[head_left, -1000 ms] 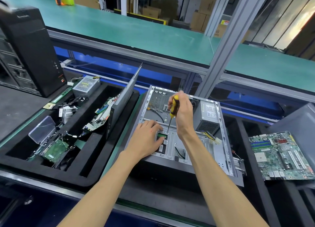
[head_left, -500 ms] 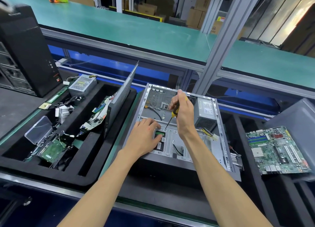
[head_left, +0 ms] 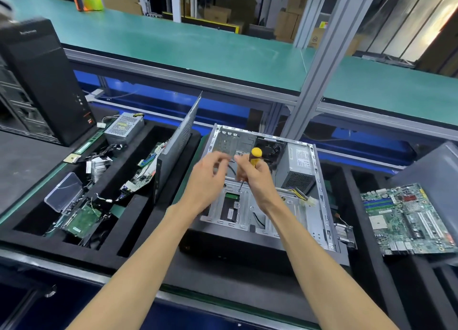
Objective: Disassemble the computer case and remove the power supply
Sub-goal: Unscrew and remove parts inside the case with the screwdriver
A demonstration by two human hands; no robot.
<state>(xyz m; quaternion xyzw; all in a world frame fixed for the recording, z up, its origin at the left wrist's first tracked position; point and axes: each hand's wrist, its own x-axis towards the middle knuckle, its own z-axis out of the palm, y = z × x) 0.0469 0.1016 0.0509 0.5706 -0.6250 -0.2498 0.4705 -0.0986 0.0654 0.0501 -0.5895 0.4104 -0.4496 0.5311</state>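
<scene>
So the right hand (head_left: 257, 178) grips the screwdriver (head_left: 254, 157) upright on a screw in the computer case (head_left: 322, 205), while the left hand (head_left: 208, 181) hovers loosely open, probably to catch it.

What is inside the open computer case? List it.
Inside the computer case: the power supply at the far right with its cable bundle, a black fan, and a drive bracket. The right hand, gripping the screwdriver, and the left hand cover the middle.

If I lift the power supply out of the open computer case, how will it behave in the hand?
The power supply looks like a rigid metal box, probably heavy for its size. Its cable bundle is floppy and will likely trail or snag on the computer case.
</scene>
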